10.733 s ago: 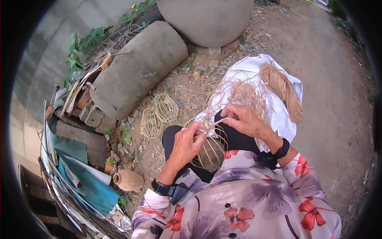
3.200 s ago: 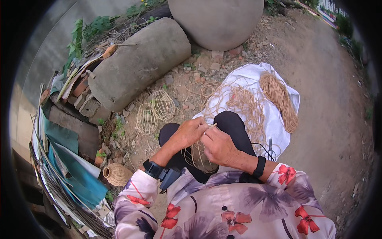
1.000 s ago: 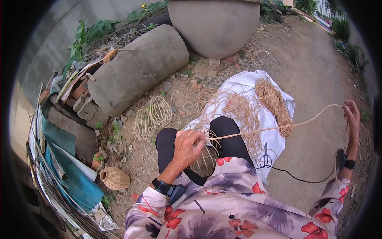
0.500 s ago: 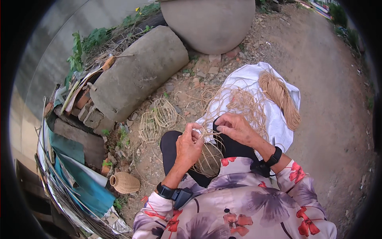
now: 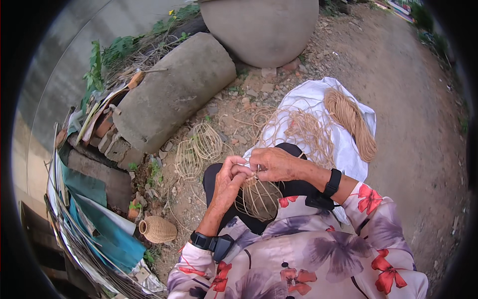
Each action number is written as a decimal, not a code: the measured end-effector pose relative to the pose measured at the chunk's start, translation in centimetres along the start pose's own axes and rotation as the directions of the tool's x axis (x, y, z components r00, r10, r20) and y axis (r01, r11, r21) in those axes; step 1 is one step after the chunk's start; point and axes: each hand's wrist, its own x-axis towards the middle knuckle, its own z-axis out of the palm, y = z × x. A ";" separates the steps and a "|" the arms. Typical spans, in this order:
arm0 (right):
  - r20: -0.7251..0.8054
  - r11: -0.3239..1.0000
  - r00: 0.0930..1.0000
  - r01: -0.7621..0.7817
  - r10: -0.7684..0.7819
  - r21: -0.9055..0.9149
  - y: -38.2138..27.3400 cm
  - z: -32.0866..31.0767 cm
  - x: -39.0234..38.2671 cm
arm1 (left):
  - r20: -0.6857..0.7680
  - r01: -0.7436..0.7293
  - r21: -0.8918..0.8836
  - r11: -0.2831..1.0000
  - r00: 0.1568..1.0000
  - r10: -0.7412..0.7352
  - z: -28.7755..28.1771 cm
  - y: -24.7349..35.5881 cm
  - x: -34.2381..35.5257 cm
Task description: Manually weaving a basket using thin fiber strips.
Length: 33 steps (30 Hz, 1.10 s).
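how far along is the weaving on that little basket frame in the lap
Done: one fully woven small basket lies on the ground to the left. In hand: both hands, left hand and right hand, work at the top of a frame, mostly bare ribs. Left: two empty frames and the fibre bundle.

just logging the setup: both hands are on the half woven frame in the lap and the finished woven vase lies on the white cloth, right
Not quite. In the head view both hands, left hand and right hand, do work at the half woven frame in the lap, but the finished woven vase lies on the bare dirt by the stacked scrap, not on the white cloth.
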 end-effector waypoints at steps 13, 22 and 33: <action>-0.081 0.895 0.935 0.300 -0.344 -0.331 -3.0 0.2 0.4 | 0.044 -0.215 0.730 0.649 0.962 0.269 0.7 0.1 -1.4; -0.718 0.796 0.616 -0.231 -0.325 -0.559 -4.4 -13.4 -1.2 | -0.006 -0.239 0.643 0.727 0.948 0.317 1.2 -1.0 -1.6; -0.939 0.754 -0.092 -0.572 0.331 0.323 4.8 -33.5 -29.6 | 0.035 0.001 0.183 0.983 0.999 -0.008 -4.5 0.6 -1.1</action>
